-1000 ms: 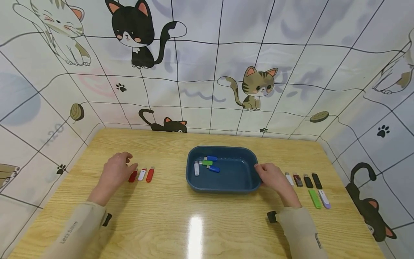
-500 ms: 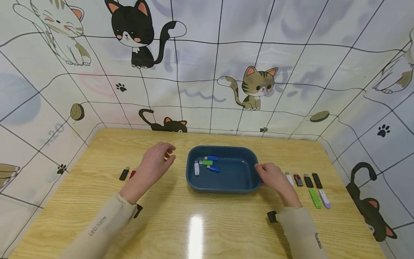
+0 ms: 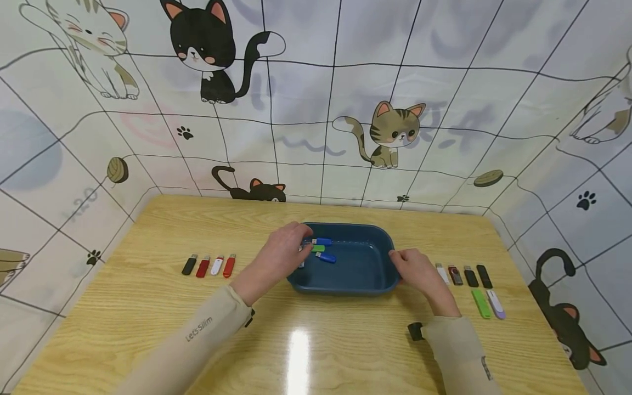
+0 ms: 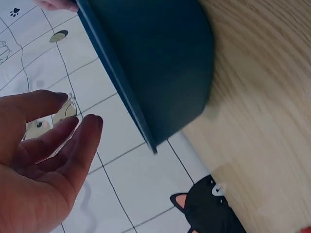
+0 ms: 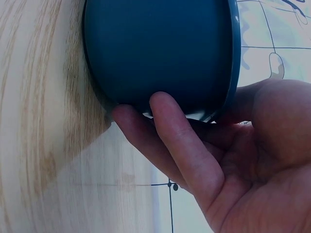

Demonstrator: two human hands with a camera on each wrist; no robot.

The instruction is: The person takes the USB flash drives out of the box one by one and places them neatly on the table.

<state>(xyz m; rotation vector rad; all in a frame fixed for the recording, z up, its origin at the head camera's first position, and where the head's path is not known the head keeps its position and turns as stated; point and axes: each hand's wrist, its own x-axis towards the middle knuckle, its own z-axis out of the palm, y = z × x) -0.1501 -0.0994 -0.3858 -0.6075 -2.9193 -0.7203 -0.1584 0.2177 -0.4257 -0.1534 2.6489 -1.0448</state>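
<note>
A dark blue rectangular plastic tray (image 3: pixel 345 289) stands mid-table. Over its left rim hovers my left hand (image 3: pixel 278 253), fingers loosely bent; the left wrist view shows nothing between thumb and fingertips. At the opposite end my right hand (image 3: pixel 418 274) grips the tray's wall, thumb at the rim and fingers against the outside, as the right wrist view shows. Inside the tray lie a blue USB stick (image 3: pixel 323 241), a second blue USB stick (image 3: pixel 326 258) and a green USB stick (image 3: pixel 318 248). A white USB stick (image 3: pixel 302 265) there is mostly hidden behind my left hand.
Left of the tray a row holds a black stick (image 3: pixel 190 264), a dark red one (image 3: pixel 203 266), a white one (image 3: pixel 216 265) and a red one (image 3: pixel 229 266). Several more sit at right, among them a green stick (image 3: pixel 480 303). A cat-print cloth (image 3: pixel 306 137) rises behind the table.
My left hand has swung right, from the row of USB sticks at left to the tray's left rim, uncovering that row. The right hand and the tray have stayed put.
</note>
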